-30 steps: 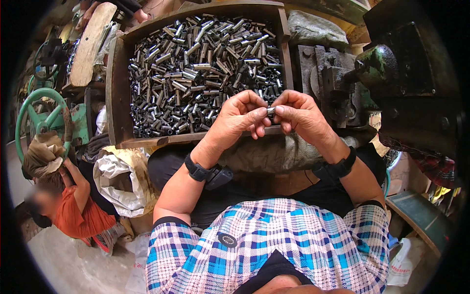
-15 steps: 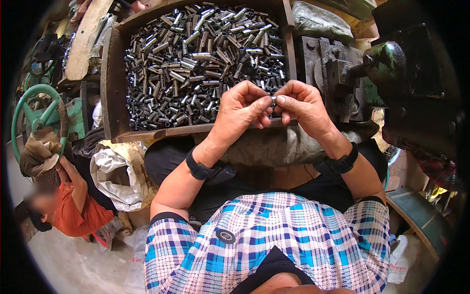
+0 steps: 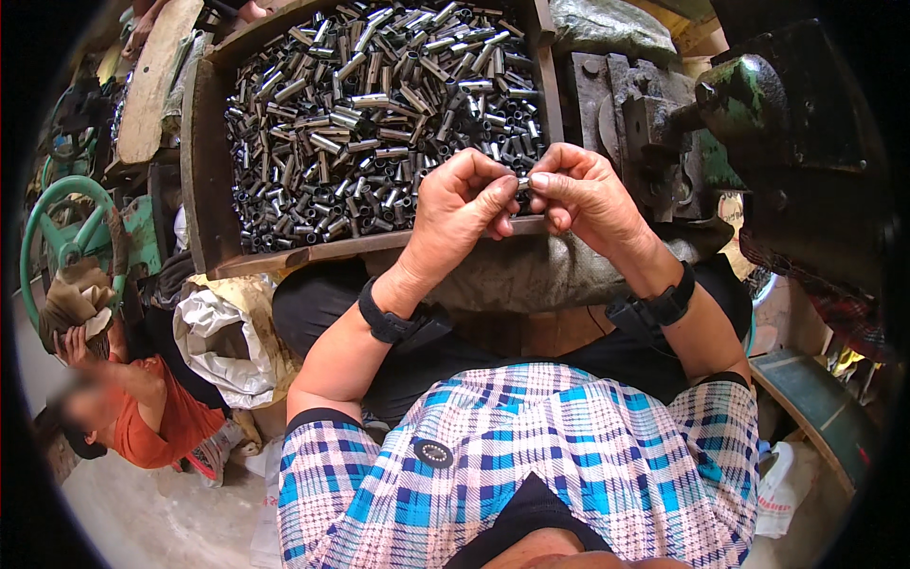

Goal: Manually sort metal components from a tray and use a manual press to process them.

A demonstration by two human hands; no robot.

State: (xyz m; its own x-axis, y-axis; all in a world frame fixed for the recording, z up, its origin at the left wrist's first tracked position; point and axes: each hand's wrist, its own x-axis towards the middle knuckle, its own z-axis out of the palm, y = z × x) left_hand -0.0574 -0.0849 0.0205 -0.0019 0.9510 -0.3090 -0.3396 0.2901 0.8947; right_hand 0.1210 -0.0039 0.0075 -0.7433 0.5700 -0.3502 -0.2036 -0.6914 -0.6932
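Observation:
Between the fingertips of both hands is a small shiny metal tube [image 3: 522, 183], mostly covered by the fingers. My left hand [image 3: 463, 201] pinches one side of it with thumb and index finger. From the other side, my right hand [image 3: 586, 194] closes on it with thumb and fingers. Both hands hover over the near right edge of a large tray [image 3: 313, 254], which is heaped with short metal tubes [image 3: 379, 128] of differing lengths. Black bands circle both wrists.
A dark, greasy machine [image 3: 749, 104] stands close on the right. At the left are a green handwheel [image 3: 81, 213], an open white sack [image 3: 223, 346] and a person in an orange shirt [image 3: 166, 422]. Grey sacking [image 3: 502, 284] hangs below the tray.
Both hands still pinch the metal tube together, and the right fingers have shifted slightly around it. My view has moved a little. The other person's hand has come up against the brown cloth.

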